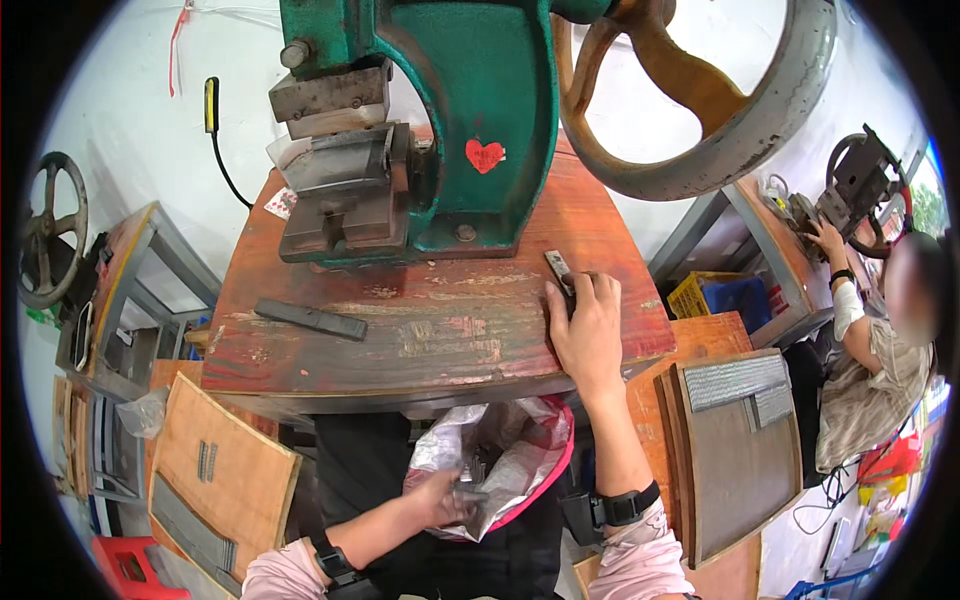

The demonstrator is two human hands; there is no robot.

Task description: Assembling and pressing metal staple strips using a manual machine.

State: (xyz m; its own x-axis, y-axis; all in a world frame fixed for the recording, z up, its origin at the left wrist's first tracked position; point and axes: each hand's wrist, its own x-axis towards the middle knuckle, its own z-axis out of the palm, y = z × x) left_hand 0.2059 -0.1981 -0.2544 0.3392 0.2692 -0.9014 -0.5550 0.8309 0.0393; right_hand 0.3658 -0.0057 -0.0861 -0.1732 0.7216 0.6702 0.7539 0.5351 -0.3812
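My right hand (588, 335) rests on the red-brown wooden bench top (450, 360), its fingers closed on a small dark metal strip (557, 264) with a light end. Down in my lap, my left hand (440, 502) reaches into an open silver-lined bag (530, 480) with a pink-red rim; its fingers are smeared by motion. Small metal pieces (480, 465) show inside the bag. A dark flat metal bar (311, 319) lies on the bench to the left. Behind it stands a green hand press (470, 90) with a metal die block (345, 160) at its left.
A large handwheel (700, 170) overhangs the bench at upper right. To the left, a wooden board (235, 450) carries rows of metal strips; another tray (730, 470) at the right holds grey strips. At far right a person (870, 370) works at another press.
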